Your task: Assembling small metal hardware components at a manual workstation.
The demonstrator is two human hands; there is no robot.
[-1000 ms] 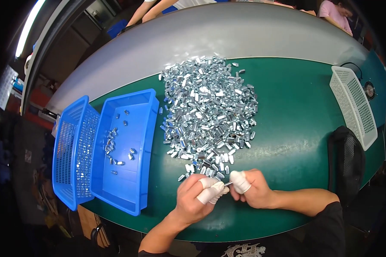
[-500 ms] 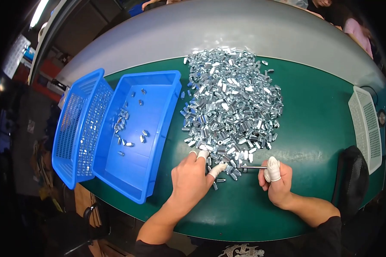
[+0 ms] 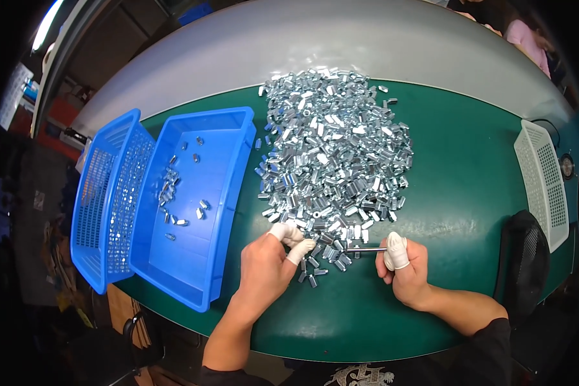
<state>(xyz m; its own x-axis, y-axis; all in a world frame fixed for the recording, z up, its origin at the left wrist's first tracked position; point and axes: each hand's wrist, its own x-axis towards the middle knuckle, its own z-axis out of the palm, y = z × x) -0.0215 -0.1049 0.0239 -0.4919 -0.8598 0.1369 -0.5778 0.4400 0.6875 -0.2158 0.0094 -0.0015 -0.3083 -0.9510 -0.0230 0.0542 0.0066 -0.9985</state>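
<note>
A big heap of small silvery metal pieces (image 3: pixel 331 161) covers the middle of the green table (image 3: pixel 469 193). My left hand (image 3: pixel 267 267), with white finger cots, pinches at pieces on the heap's near edge; whether it holds one I cannot tell. My right hand (image 3: pixel 408 270), also with a white cot on the thumb, grips a thin metal rod (image 3: pixel 367 249) that points left toward the heap. A blue tray (image 3: pixel 222 257) to the left holds several of the same pieces.
A blue perforated basket (image 3: pixel 100 206) leans against the tray's left side. A white perforated basket (image 3: pixel 540 183) and a black object (image 3: pixel 521 257) lie at the right. Another person's arm shows at the far top right.
The two hands were together a second ago; they have come apart. My left hand has reached into the heap's near edge, and my right hand holds the rod off to the right.
</note>
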